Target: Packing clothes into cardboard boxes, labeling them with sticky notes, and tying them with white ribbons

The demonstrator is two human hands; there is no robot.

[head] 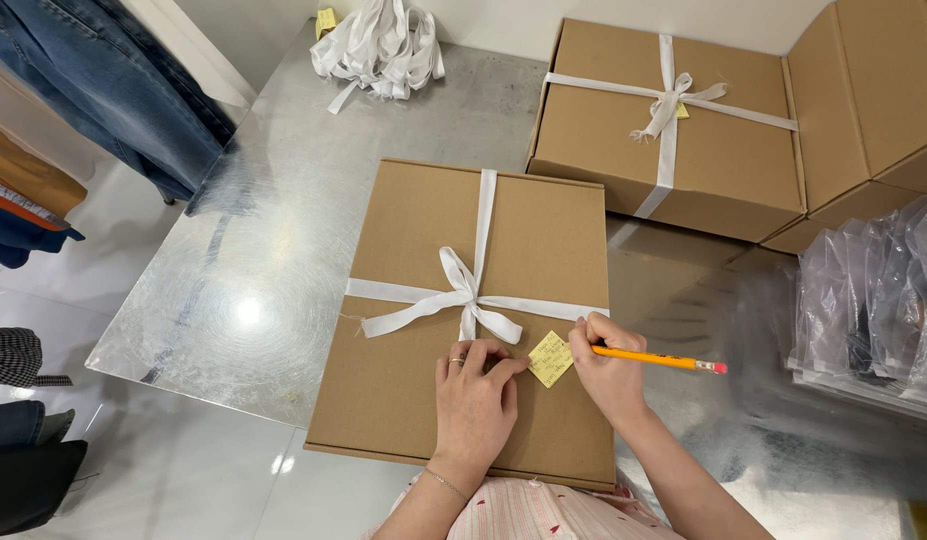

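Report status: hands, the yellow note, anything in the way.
Left hand pins small yellow paper note to ribbon-tied brown cardboard box. Right hand grips yellow pencil, tip at note. White ribbon bow just above, clear of the note.

A single head-worn camera is looking steeply down from above the person's chest; it is facing forward across a metal table [254,260], whose far edge is meeting the wall at the top of the frame; the left hand [474,400] and right hand [609,370] are sitting low and central, close beneath the lens, over a brown box [424,300]; farther boxes [724,150] are lying towards the upper right, the floor is showing along the left; no second view is sharing the scene.
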